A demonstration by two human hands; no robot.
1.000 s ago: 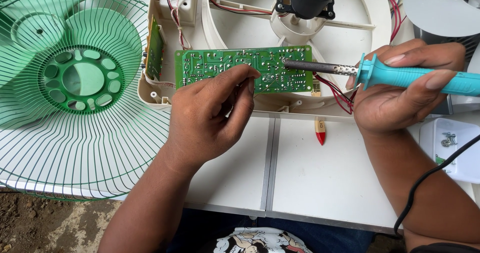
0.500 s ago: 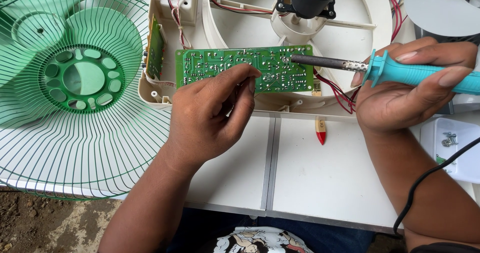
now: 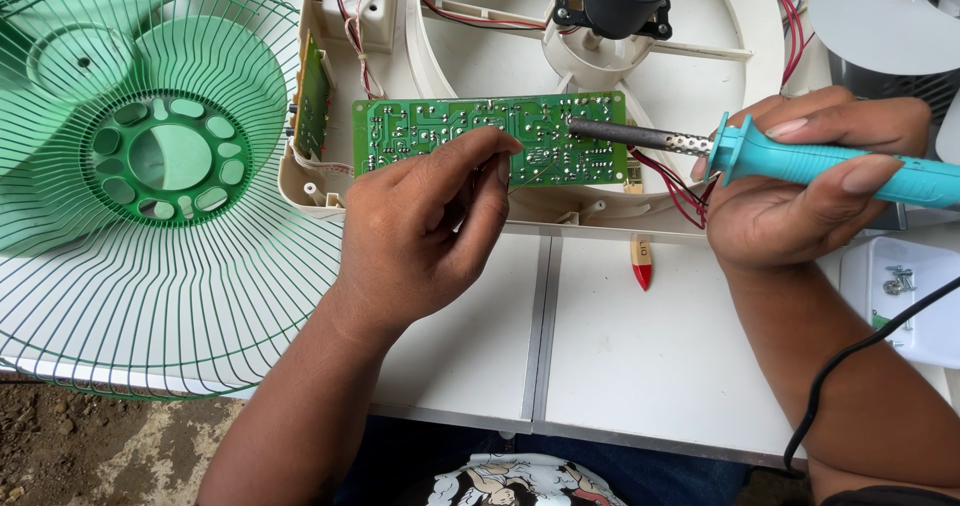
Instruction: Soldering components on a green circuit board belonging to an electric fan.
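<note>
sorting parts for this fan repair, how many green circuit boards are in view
2. The large green circuit board lies flat across the fan housing, under the soldering iron tip. A smaller board stands on edge left of it. Others may be hidden.

Green circuit board (image 3: 490, 138); teal-handled soldering iron (image 3: 800, 161); green wire fan guard (image 3: 150, 176); white table (image 3: 600, 346).

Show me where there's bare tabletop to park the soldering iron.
Freest patch: white tabletop between the forearms, below the small red-tipped piece. A smaller strip lies left of the seam, beside the green fan guard. Crowded: the fan housing up top, with the circuit board, red wires and both hands, left hand and right hand gripping the soldering iron. Right edge: a screw tray.
</note>
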